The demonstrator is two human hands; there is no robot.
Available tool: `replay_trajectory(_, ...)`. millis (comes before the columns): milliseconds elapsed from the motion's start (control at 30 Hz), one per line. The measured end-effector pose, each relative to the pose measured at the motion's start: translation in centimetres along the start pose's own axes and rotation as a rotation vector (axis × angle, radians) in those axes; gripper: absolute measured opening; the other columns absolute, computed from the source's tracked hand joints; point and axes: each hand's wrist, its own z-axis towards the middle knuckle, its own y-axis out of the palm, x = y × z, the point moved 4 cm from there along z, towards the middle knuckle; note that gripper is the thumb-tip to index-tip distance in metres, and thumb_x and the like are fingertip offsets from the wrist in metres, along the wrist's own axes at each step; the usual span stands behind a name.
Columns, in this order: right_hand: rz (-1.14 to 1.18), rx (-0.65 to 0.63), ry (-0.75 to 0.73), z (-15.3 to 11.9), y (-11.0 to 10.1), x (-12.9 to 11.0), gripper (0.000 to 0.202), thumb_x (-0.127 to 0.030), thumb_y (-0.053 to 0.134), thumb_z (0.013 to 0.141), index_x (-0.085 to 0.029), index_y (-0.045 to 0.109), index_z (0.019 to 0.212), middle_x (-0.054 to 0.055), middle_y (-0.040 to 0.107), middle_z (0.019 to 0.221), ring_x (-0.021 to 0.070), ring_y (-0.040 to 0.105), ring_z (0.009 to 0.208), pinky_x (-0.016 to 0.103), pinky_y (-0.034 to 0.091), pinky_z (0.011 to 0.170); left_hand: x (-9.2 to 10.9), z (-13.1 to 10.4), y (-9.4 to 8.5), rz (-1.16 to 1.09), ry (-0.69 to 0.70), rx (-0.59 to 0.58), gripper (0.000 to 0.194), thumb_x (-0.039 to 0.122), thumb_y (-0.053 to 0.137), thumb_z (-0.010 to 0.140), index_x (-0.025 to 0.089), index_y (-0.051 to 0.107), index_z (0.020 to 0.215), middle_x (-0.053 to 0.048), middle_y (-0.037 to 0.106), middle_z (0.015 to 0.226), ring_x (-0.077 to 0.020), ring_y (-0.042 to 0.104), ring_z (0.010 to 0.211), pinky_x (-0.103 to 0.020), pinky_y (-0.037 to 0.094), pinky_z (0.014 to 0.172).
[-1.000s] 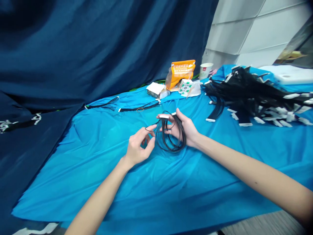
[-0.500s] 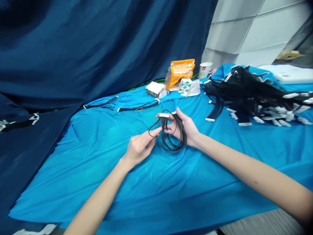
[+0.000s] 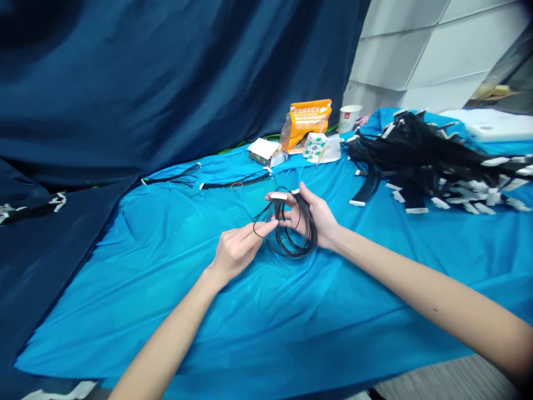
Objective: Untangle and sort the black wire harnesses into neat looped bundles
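A looped bundle of thin black wires with white connectors, a wire harness [image 3: 307,236], is held up over the blue cloth. My right hand [image 3: 322,219] grips it from the right, thumb raised near one white connector and fingers behind the coil. From the left, my left hand [image 3: 241,244] pinches at loose wire strands on the coil's left side; its fingertips touch the wires. Two more black wire bundles lie behind: one with an orange rubber band [image 3: 237,186] on it, the other harness [image 3: 172,176] farther left.
A large heap of black cables with white connectors [image 3: 425,155] covers the right rear. At the back stand an orange pouch [image 3: 310,119], a paper cup [image 3: 348,119], a green-and-white carton [image 3: 315,146] and a small open box [image 3: 265,153]. A dark blue curtain [image 3: 166,72] hangs behind.
My left fingers have shifted slightly and straightened a little at the strands. My right hand and the coil are almost still.
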Motion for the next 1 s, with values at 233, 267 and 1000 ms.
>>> replay_trajectory(233, -0.028, -0.007, 0.017, 0.1, -0.2, 0.1, 0.052, -0.050, 0.025, 0.092, -0.016, 0.065, 0.096, 0.008, 0.059, 0.118, 0.0140, 0.063, 0.071, 0.023, 0.051, 0.056, 0.0, 0.3, -0.4, -0.045, -0.127, 0.094, 0.041, 0.006, 0.047, 0.082, 0.023, 0.056, 0.118, -0.006, 0.068, 0.097, -0.0107, 0.065, 0.081, -0.018, 0.050, 0.069)
replay_trajectory(267, -0.033, 0.002, 0.012, 0.1, -0.2, 0.1, 0.052, -0.050, 0.026, 0.092, -0.017, 0.065, 0.095, 0.008, 0.059, 0.118, 0.0142, 0.064, 0.070, 0.024, 0.051, 0.056, 0.0, 0.4, -0.5, -0.063, -0.150, 0.113, 0.040, 0.006, 0.047, 0.082, 0.022, 0.057, 0.117, -0.006, 0.069, 0.095, -0.0108, 0.065, 0.081, -0.019, 0.051, 0.069)
replay_trajectory(1000, 0.005, 0.020, 0.027, 0.3, -0.2, 0.3, 0.048, -0.048, 0.026, 0.093, -0.017, 0.062, 0.084, 0.008, 0.067, 0.094, 0.0126, 0.061, 0.059, 0.023, 0.045, 0.050, -1.2, 0.2, -0.7, -0.393, -0.561, 0.310, 0.040, 0.019, 0.058, 0.080, 0.020, 0.052, 0.119, -0.004, 0.070, 0.091, -0.0052, 0.057, 0.046, -0.018, 0.049, 0.050)
